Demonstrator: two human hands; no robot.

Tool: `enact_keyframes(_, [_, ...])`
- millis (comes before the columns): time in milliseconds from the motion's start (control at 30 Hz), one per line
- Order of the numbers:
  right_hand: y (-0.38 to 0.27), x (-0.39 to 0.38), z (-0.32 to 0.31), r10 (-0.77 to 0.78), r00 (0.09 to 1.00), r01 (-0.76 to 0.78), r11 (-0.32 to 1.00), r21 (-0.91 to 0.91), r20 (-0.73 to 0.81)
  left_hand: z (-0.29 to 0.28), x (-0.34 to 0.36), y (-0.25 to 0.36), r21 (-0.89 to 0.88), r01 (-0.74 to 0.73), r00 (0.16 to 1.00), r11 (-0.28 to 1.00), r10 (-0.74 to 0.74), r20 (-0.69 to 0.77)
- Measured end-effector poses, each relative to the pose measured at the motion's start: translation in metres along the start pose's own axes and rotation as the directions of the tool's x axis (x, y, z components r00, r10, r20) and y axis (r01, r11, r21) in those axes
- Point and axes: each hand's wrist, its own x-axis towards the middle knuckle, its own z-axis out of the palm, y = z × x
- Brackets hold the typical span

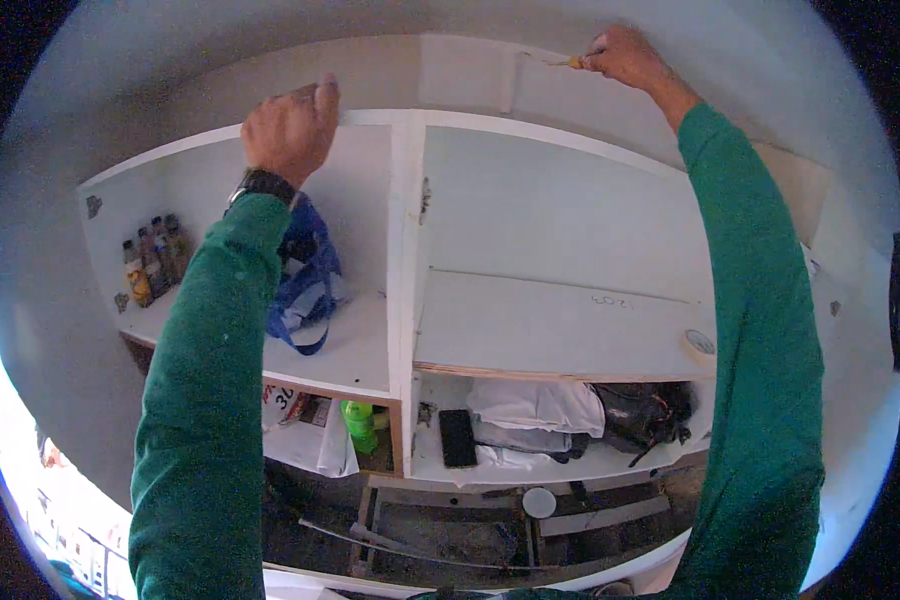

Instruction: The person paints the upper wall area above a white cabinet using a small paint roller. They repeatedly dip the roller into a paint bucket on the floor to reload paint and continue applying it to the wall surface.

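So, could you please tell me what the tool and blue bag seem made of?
Tool: handle perhaps plastic, from its yellow; shaft likely metal, being thin; finish unclear.
Blue bag: perhaps fabric or woven plastic, fairly matte, given its creases and drooping strap.

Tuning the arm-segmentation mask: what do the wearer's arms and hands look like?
Left sleeve and right sleeve: long, plain green, no cables or clear markings. Left hand and right hand: no gloves. Dark watch or band on the left wrist; none visible on the right.
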Motion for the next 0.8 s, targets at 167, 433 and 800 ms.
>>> enact_keyframes(167, [0.059,-0.054,-0.014,-0.017,1.0,0.019,0.951,-0.307,0.007,-0.001,-0.005,-0.009,0.165,-0.128,0.974,0.978,0.155,-0.166])
enact_keyframes(433, [0.127,-0.127,-0.024,0.436,0.899,-0.401,0.86,-0.314,0.045,-0.008,0.006,0.011,-0.106,0.26,0.963,0.96,-0.25,0.101])
enact_keyframes(800, [0.046,-0.182,-0.052,0.448,0.893,-0.436,0.83,-0.348,-0.051,-0.008,0.001,0.01,-0.058,0.103,0.995,0.993,-0.103,-0.001])
